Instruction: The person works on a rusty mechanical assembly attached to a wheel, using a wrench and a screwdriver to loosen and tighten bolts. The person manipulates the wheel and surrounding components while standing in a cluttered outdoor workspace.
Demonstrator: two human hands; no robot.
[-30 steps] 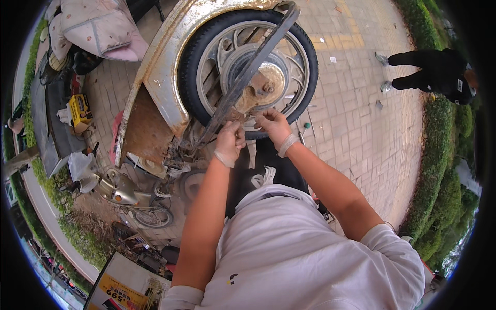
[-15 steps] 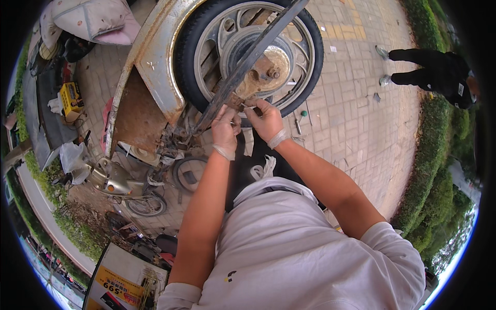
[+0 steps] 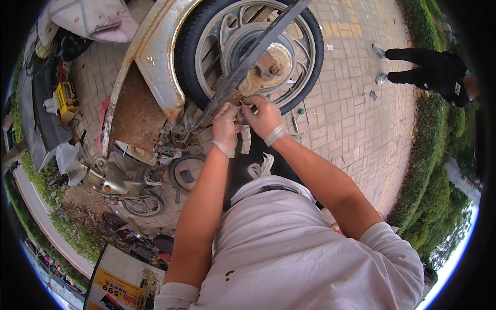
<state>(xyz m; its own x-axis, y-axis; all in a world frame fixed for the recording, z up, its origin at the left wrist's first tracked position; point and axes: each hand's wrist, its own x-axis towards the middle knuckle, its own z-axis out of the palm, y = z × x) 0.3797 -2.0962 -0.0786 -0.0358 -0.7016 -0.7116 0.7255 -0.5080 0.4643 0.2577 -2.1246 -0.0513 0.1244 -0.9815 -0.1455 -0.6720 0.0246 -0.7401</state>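
Note:
A scooter-type wheel point(image 3: 316, 57) with a black tyre and grey spoked rim stands in front of me. A dark, worn metal bar point(image 3: 258, 49) crosses it diagonally. Beside the rusty hub plate point(image 3: 266, 72), my hands work close together, both in thin clear gloves. My left hand point(image 3: 226, 126) is closed just below the bar, its fingertips near the bar's lower part. My right hand point(image 3: 266, 120) pinches with thumb and forefinger at the hub plate's lower edge. Whatever small part lies between the fingers is hidden.
A rusty, silver body panel point(image 3: 155, 72) rises left of the wheel. Right of my hands, a green-topped tool point(image 3: 301, 111) and a metal tool point(image 3: 295, 124) lie on the paving. A gold-coloured scooter point(image 3: 106, 175) is at the left. A person in black point(image 3: 429, 62) stands at the right.
The view has shifted slightly. Both hands stay at the same spot by the hub, with only small finger movements; the right fingers have curled a little more.

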